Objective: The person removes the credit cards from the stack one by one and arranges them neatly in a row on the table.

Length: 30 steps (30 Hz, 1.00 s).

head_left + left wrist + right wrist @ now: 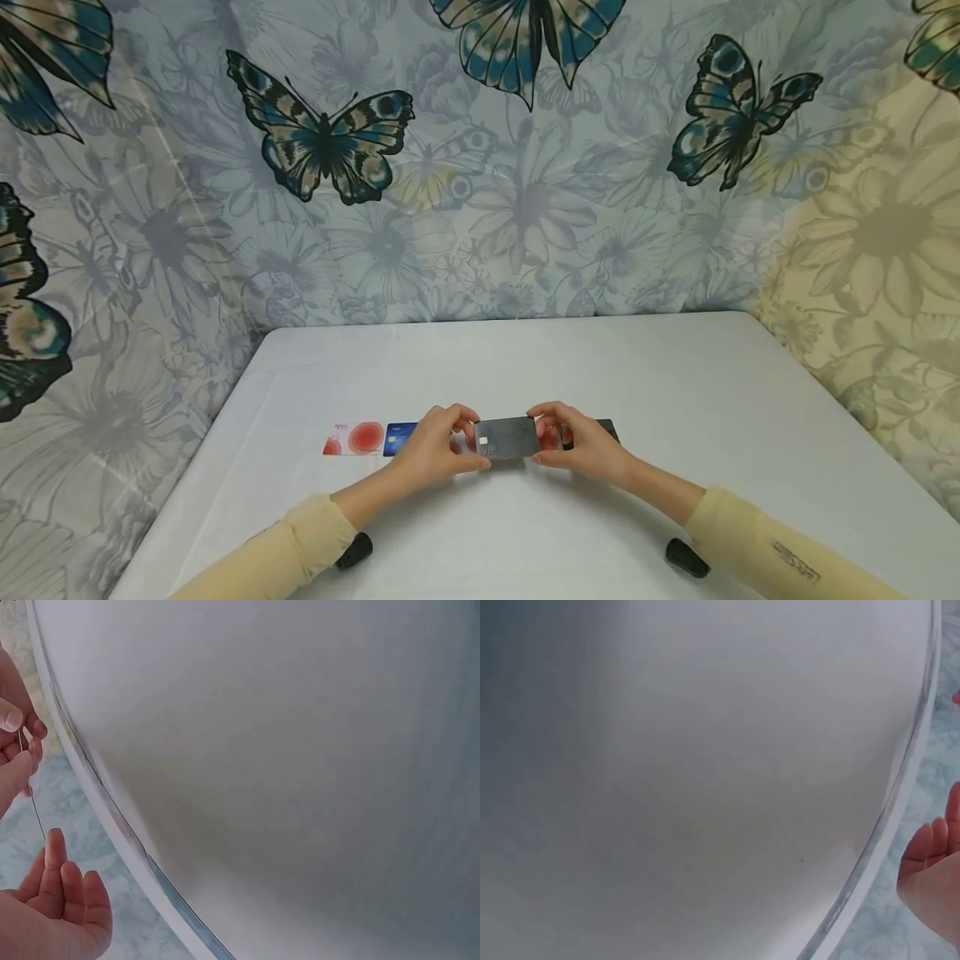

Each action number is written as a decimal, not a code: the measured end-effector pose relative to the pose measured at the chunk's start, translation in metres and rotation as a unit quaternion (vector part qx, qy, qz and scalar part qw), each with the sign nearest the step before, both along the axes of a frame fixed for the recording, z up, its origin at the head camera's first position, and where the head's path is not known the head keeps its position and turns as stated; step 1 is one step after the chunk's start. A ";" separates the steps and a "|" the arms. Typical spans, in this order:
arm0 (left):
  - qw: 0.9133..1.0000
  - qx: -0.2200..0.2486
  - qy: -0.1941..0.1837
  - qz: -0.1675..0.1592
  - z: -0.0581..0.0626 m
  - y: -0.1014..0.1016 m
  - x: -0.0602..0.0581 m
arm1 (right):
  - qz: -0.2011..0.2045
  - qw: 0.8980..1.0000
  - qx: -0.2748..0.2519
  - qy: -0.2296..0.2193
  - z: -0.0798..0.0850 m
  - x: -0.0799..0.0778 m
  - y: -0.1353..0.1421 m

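Observation:
A dark grey bank card (pixel 507 439) with a chip and the letters VIP is held up a little above the table, its face towards the head camera. My left hand (pixel 435 446) pinches its left edge between thumb and fingers; my right hand (pixel 587 443) pinches the right edge the same way. In the left wrist view the card (pixel 37 814) shows as a thin line between the fingers. The right wrist view catches only part of the right hand (pixel 934 877), with the card out of sight.
Behind the hands, cards lie in a row on the white table (pixel 495 367): a white-and-red card (pixel 366 438), a blue card (pixel 399 437), a partly hidden reddish card (pixel 550 437) and a black card (pixel 608 427). Patterned butterfly cloth (pixel 525 208) hangs behind.

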<state>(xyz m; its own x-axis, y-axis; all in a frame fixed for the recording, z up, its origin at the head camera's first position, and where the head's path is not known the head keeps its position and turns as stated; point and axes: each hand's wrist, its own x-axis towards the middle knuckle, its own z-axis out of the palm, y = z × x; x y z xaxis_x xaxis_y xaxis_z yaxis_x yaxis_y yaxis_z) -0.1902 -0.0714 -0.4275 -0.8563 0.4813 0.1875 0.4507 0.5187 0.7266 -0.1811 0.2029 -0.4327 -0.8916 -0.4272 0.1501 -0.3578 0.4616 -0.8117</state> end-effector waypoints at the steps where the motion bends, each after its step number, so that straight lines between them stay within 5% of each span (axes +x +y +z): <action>1: 1.000 0.001 -0.007 -0.001 0.001 0.000 0.002 | -0.001 1.000 0.003 0.000 0.000 0.002 0.001; 13: 1.000 -0.017 -0.005 -0.008 0.001 0.007 0.016 | 0.019 1.000 -0.019 -0.004 -0.004 0.019 0.009; 30: 0.998 -0.056 0.011 -0.027 -0.003 0.036 0.018 | 0.013 1.000 0.013 0.006 -0.005 0.032 0.042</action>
